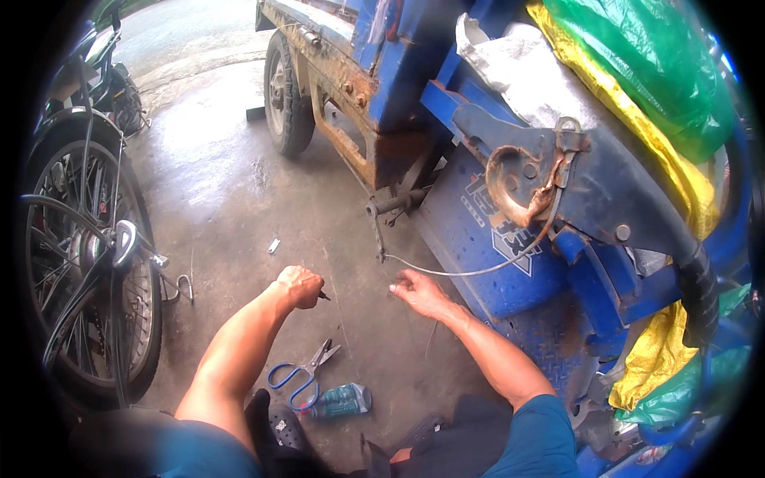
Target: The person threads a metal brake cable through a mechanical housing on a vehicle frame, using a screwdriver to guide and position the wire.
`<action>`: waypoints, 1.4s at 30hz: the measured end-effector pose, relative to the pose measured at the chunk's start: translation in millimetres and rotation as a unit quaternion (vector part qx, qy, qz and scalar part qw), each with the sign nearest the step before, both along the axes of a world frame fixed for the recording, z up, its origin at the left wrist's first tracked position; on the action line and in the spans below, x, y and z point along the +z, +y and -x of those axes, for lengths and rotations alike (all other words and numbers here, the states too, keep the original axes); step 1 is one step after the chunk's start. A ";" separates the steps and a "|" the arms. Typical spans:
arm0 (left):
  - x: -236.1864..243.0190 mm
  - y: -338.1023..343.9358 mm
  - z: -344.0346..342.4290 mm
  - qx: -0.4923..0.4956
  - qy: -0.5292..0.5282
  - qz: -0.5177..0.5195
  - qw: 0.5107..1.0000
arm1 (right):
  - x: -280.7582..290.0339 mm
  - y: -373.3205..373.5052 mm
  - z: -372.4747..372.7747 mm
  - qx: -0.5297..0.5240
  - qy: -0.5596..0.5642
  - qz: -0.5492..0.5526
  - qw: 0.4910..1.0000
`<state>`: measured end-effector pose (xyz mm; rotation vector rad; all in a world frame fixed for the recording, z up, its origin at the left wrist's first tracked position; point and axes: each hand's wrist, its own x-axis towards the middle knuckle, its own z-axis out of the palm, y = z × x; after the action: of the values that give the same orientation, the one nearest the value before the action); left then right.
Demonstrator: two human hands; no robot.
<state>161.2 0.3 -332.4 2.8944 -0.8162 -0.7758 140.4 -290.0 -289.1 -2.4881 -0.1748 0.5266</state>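
My left hand point(301, 287) is a closed fist around a slim tool, mostly hidden in the palm; its dark tip point(323, 296) pokes out toward my right hand. My right hand point(420, 293) hangs palm down above the floor, fingers loosely bent and apart, with no object visible in it. Just beyond its fingertips, a thin grey brake cable point(454, 274) runs from a rusty lever mechanism point(522, 187) to a small linkage point(379, 239) under the blue cargo vehicle point(398, 103). Below my hands lie scissors point(305, 374) with blue handles, beside a crumpled greenish plastic pack point(343, 401).
A bicycle wheel point(88, 263) and frame stand at the left. The vehicle's tyre point(285, 95) is at the far side. Blue footboard point(486, 231), yellow sack point(653, 350) and green plastic bag point(645, 72) fill the right. A small whitish piece point(274, 246) lies on the concrete.
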 end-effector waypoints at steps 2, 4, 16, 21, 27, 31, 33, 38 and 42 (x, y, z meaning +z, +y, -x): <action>-1.4 -0.7 -0.4 -0.005 -0.006 -0.004 1.000 | 10.0 9.2 -0.5 0.002 0.016 0.014 1.000; -3.3 0.5 1.7 -0.021 -0.010 -0.010 1.000 | 20.2 22.4 2.9 0.018 0.014 0.023 0.999; -10.0 -2.6 0.7 -0.031 -0.017 -0.006 0.999 | 17.4 15.9 -4.9 0.017 -0.003 0.050 0.999; -12.1 -1.0 6.8 -0.038 0.004 -0.050 0.998 | 15.5 6.9 -0.4 0.016 -0.018 0.058 0.998; -3.3 -16.0 4.4 -0.037 -0.012 -0.006 0.999 | 16.7 1.3 3.7 -0.011 -0.017 0.033 0.999; -5.0 -24.3 2.1 -0.046 -0.006 -0.004 0.999 | 23.1 7.0 2.7 -0.017 -0.036 0.001 0.999; -2.2 -28.5 1.6 -0.057 -0.004 -0.006 0.998 | 10.8 0.1 -0.9 -0.019 -0.069 -0.016 0.997; -5.4 -25.2 1.0 -0.061 0.002 -0.008 0.998 | 17.0 6.7 3.9 -0.035 -0.101 -0.033 0.994; -7.0 -19.4 2.8 -0.042 -0.017 0.007 0.999 | 1.8 -3.5 5.4 0.014 -0.076 -0.016 0.997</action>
<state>158.4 -19.1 -339.4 2.8860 -0.9473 -0.7265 135.1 -293.6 -287.3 -2.4966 -0.2761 0.3435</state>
